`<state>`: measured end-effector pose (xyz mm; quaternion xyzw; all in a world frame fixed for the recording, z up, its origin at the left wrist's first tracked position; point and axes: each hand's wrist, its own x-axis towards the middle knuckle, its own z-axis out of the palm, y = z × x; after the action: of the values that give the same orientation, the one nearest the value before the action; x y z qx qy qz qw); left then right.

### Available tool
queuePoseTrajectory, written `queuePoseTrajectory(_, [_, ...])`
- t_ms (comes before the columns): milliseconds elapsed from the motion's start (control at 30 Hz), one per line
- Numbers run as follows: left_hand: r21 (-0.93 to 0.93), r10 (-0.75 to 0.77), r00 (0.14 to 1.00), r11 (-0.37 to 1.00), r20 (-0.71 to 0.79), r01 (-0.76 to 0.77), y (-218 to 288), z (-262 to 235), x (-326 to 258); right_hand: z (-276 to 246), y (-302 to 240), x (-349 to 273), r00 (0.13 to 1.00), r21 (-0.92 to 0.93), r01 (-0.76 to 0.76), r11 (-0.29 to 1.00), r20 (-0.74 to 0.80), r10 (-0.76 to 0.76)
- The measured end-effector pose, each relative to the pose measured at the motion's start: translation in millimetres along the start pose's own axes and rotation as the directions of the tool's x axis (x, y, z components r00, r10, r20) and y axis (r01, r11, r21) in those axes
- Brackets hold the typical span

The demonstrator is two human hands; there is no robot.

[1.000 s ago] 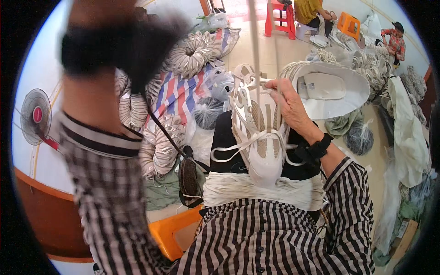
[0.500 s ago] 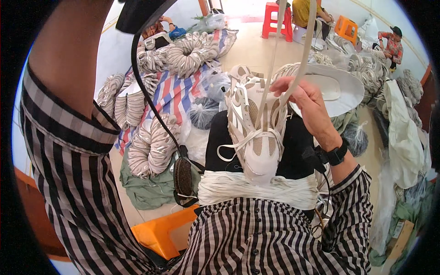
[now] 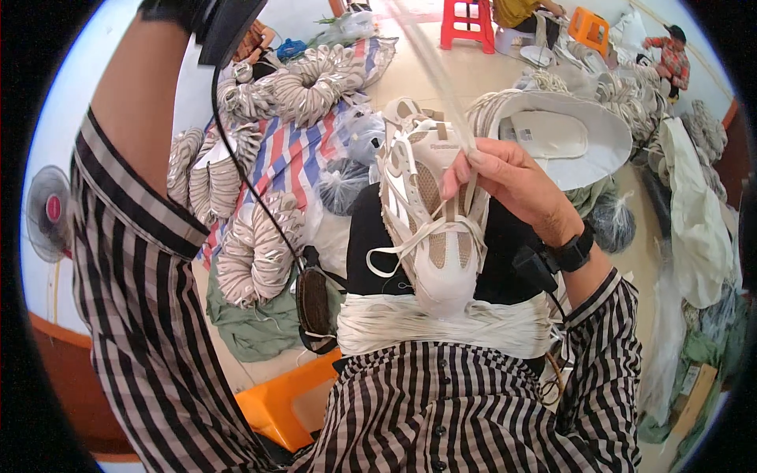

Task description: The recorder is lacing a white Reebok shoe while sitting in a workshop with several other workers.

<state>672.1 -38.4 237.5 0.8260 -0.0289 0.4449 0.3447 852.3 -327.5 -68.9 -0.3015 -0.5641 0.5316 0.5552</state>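
Observation:
A beige and white sneaker (image 3: 446,277) lies toe toward me on a black pad (image 3: 367,248) over my lap. Cream lace passes through its front eyelets, with one loop hanging off the left side. Beside the shoe's right upper edge, my right hand (image 3: 512,177) is closed, thumb and fingers pinching a shoelace (image 3: 430,63). From there the lace stretches up past the top edge of the view. My left forearm is raised high at the left; that hand is beyond the frame. Across my lap lies a thick bundle of white laces (image 3: 441,325).
A white basin-like container (image 3: 611,154) with an insole stands right of the shoe. Coiled stacks of shoe parts (image 3: 260,248) lie left on a striped sheet (image 3: 288,150). An orange stool (image 3: 276,398) is beside me. Other people sit farther back, near a red stool (image 3: 467,31).
My right hand has closed from loosely curled fingers to a pinch on the lace and come slightly lower. My raised left arm has shifted right; the lace now slants up to the left.

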Motion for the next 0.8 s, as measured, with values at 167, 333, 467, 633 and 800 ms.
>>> queuePoseTrajectory(167, [0.120, -0.383, 0.923, 0.916, -0.026, 0.383, -61.0, -9.0, -62.4, 8.1, 14.3, 10.7, 1.000, 0.074, -0.028, 0.997, 0.002, 0.028])
queuePoseTrajectory(333, [0.574, -0.117, 0.980, 0.796, -0.163, 0.190, -44.8, 86.0, -156.7, 7.2, 17.7, 18.3, 0.994, 0.165, -0.082, 0.983, -0.056, 0.092])
queuePoseTrajectory(467, [0.656, -0.014, 0.985, 0.747, 0.173, -0.105, 33.1, 177.1, -253.7, 6.4, 16.5, 20.7, 0.993, 0.133, -0.113, 0.985, -0.032, 0.118])
queuePoseTrajectory(633, [0.612, -0.005, 0.885, 0.724, 0.466, -0.319, 28.1, 241.0, -277.3, 8.8, 17.7, 25.7, 0.992, -0.013, -0.097, 0.995, -0.076, 0.096])
queuePoseTrajectory(800, [0.629, -0.185, 0.771, 0.706, 0.609, -0.327, 15.4, 245.4, -275.6, 2.8, 19.7, 24.7, 0.982, -0.043, -0.146, 0.988, -0.129, 0.139])
